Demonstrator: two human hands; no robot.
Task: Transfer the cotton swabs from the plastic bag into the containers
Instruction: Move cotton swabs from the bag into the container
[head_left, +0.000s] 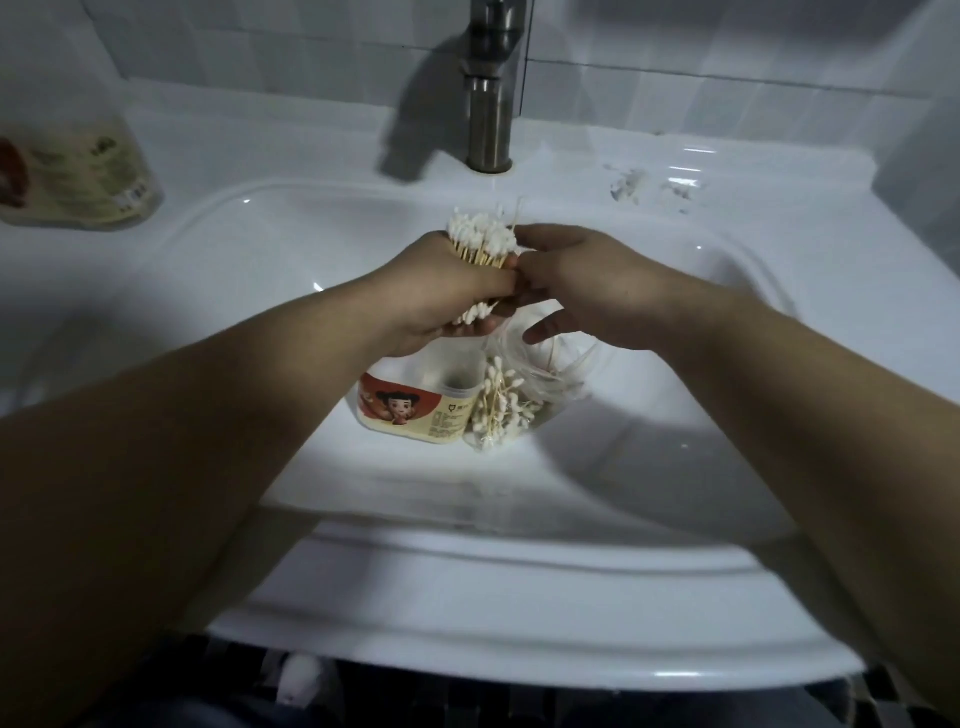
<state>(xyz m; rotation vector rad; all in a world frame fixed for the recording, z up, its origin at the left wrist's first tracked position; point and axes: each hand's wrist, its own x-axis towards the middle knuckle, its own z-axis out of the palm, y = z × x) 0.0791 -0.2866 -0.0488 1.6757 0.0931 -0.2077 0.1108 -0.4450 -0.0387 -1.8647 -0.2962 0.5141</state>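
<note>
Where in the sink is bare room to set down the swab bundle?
Bare basin lies left of the labelled container and before it, toward the near rim; also right of the plastic bag. Crowded: the middle, where container and bag lie side by side.

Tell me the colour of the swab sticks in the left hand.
The swab sticks are pale yellow-tan, best seen in the head view.

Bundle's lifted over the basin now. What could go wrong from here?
1. The left hand grips a thick bundle of cotton swabs with ends sticking out unevenly while the right hand touches it. Loose swabs may slip into the sink.
2. The container sits tight against the plastic bag, so the lowered bundle might miss its mouth or knock it.
</note>
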